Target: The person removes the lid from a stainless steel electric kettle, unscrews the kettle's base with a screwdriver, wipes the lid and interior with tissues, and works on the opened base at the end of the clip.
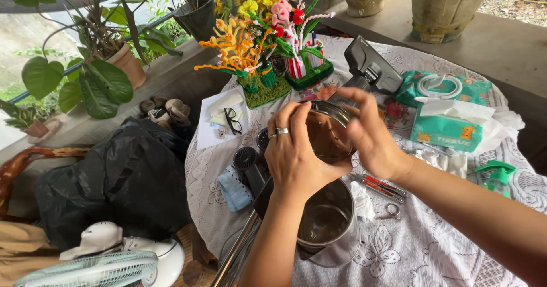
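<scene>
Both hands are up above the round surface (433,253), which is covered with a white lace cloth. The left hand (293,159) and the right hand (370,136) hold together a round metal lid (326,133). The left hand wraps the lid's near-left rim with curled fingers, and a ring is on one finger. The right hand closes on the far-right rim, with the thumb laid over the top edge. The lid is tilted, so its dark inner side faces the camera.

Just under the hands stands an open steel kettle (327,224), and one can see into its empty inside. The lid is a little above and behind the kettle's mouth, not touching it.

Right of the kettle lie two small red-handled tools (384,187) and a key ring (392,210). Further right are a green tissue pack (447,130) and a green pump bottle (497,176). Behind the hands stand colourful craft flowers (265,36) in small green bases. A pair of glasses (232,120) lies on white paper to the left. Below the surface are a black plastic bag (122,181) and a white fan (108,258).
</scene>
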